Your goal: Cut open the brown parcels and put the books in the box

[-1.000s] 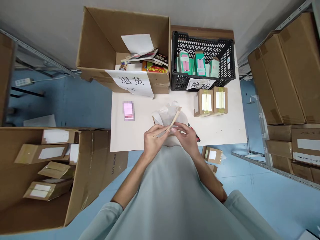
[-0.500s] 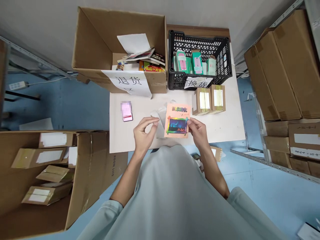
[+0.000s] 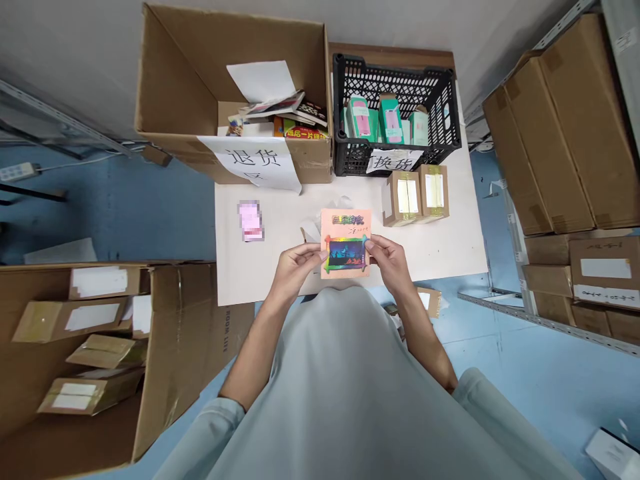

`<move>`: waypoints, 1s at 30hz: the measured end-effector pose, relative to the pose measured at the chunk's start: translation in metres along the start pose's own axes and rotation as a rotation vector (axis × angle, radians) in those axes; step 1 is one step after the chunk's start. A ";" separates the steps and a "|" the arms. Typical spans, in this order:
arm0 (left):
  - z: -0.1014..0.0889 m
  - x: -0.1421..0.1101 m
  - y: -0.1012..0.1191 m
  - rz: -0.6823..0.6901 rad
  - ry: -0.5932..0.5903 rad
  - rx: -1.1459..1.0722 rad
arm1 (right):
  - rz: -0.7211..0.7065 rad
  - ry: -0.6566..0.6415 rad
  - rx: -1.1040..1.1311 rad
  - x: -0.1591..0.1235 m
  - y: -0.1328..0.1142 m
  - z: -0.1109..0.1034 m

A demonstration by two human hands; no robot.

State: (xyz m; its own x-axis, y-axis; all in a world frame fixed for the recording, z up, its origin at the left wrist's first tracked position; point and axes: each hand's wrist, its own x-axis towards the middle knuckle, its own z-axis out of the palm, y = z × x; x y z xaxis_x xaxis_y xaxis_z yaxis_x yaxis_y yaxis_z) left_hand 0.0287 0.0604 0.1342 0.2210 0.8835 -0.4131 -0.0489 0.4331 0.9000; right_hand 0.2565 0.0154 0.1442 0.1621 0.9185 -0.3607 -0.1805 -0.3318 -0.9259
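Observation:
A thin pink book (image 3: 345,223) with a dark, rainbow-framed picture on its cover is held up over the front of the white table (image 3: 430,257). My left hand (image 3: 296,267) pinches its left edge, thumb on the cover. On the opposite edge, my right hand (image 3: 390,261) grips it the same way. Behind the book lies a crumpled whitish wrapper (image 3: 311,231), mostly covered by it. A phone (image 3: 251,221) with a blurred pink screen rests on the table to the left.
At the back stand a large open carton (image 3: 175,100) holding books and a black crate (image 3: 345,157) of green boxes. Two small taped boxes (image 3: 403,198) sit before the crate. A big carton (image 3: 175,353) with parcels is at left; stacked cartons (image 3: 565,133) fill the right.
My left hand has closed onto the book's left edge; before, it was apart from it with fingers curved. The book has shifted slightly left in my right hand.

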 end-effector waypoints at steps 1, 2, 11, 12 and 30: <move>-0.001 0.000 0.000 0.000 0.004 0.000 | 0.000 -0.004 -0.008 0.000 0.000 0.001; -0.003 0.000 0.000 0.002 0.001 0.000 | -0.001 -0.008 -0.015 0.000 0.001 0.002; -0.018 0.004 -0.005 0.091 0.016 0.044 | -0.129 0.012 -0.120 0.006 0.011 0.007; -0.019 0.004 -0.005 0.120 0.021 0.066 | -0.163 0.015 -0.146 0.006 0.011 0.007; -0.041 0.013 0.001 0.404 0.110 0.168 | -0.402 -0.059 -0.254 0.012 0.011 0.015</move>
State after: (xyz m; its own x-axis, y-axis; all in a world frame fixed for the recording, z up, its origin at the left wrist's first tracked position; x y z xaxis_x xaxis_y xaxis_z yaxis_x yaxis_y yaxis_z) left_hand -0.0088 0.0792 0.1239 0.1117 0.9934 -0.0277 0.0510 0.0221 0.9985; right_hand 0.2419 0.0257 0.1316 0.1138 0.9930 0.0316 0.1288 0.0168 -0.9915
